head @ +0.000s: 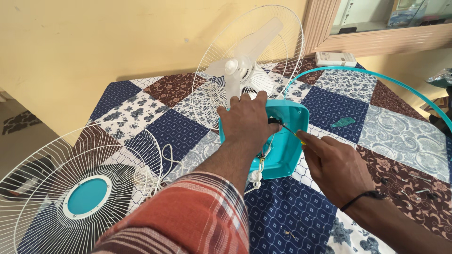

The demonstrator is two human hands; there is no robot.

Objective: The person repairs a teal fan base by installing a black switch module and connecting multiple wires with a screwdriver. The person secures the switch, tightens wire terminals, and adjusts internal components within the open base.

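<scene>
At the centre of the frame the left hand (247, 123) lies with fingers spread over the teal fan housing (285, 141) on the patchwork-covered tabletop (400, 127). The right hand (335, 167), fingers clamped together on a thin screwdriver (293, 132), points its tip into the housing. A white fan grille (70, 197) lies at lower left.
</scene>
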